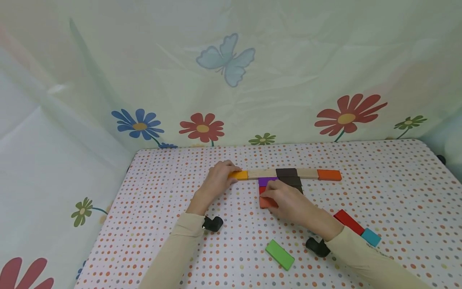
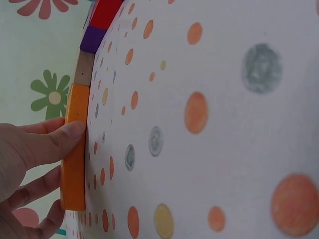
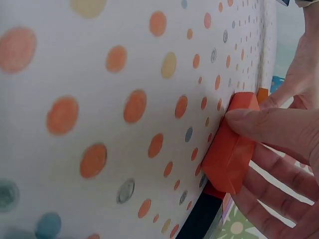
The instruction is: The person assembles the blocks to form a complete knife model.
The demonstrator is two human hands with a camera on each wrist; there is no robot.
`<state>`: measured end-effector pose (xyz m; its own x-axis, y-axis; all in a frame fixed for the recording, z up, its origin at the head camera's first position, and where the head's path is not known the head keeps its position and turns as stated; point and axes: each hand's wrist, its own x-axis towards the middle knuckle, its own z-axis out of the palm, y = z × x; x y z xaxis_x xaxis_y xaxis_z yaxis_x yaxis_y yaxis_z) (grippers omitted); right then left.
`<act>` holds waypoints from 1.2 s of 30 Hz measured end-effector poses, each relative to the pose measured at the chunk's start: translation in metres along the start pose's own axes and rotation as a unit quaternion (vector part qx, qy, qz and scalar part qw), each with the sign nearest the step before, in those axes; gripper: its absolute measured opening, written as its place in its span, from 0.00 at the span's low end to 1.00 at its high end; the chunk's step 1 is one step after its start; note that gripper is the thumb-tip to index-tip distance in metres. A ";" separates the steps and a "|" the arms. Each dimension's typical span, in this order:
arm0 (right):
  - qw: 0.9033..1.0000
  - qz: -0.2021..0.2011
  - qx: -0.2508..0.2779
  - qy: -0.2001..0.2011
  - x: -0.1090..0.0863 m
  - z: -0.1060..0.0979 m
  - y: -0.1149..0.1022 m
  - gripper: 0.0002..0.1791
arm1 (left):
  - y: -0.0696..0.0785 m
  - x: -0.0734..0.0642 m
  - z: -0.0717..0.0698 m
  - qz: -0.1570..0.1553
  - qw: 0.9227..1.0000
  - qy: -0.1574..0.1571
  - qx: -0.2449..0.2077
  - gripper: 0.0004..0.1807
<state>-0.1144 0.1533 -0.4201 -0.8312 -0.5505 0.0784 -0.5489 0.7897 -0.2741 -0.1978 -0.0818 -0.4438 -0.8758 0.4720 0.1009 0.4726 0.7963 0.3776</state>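
Note:
My left hand (image 1: 216, 178) pinches a yellow-orange block (image 2: 75, 169) between thumb and fingers at the left end of a row of blocks. That row continues with a plain wooden block (image 1: 260, 174), a dark block (image 1: 286, 172), another wooden block (image 1: 306, 173) and an orange block (image 1: 329, 175). In front of its middle lie further dark blocks (image 1: 290, 181), a purple block (image 1: 268, 182) and a red one, mostly hidden. My right hand (image 1: 288, 200) pinches an orange-red block (image 3: 232, 149) at the near end of this group, thumb on one side and fingers on the other.
Nearer on the dotted tabletop (image 1: 151, 241) lies a green block (image 1: 280, 255). A red block (image 1: 349, 222) and a blue block (image 1: 371, 237) sit end to end beside my right forearm. A flowered sheet (image 1: 288, 112) hangs behind the table's far edge.

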 end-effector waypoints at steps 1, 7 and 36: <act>1.000 0.000 -0.003 -0.002 0.000 0.000 0.000 0.19 | 0.000 0.000 0.000 0.001 1.000 0.000 -0.001 0.17; 1.000 -0.007 -0.012 0.004 -0.002 0.000 0.001 0.19 | 0.000 0.001 -0.001 0.006 1.000 -0.001 -0.003 0.17; 0.995 -0.015 0.087 -0.052 -0.058 -0.044 0.060 0.16 | 0.068 -0.006 0.024 0.141 0.982 -0.100 0.077 0.50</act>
<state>-0.1033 0.2445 -0.3988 -0.7962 -0.6050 -0.0084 -0.5415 0.7186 -0.4362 -0.1580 -0.0220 -0.4409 -0.6786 0.7345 -0.0073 0.7163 0.6638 0.2151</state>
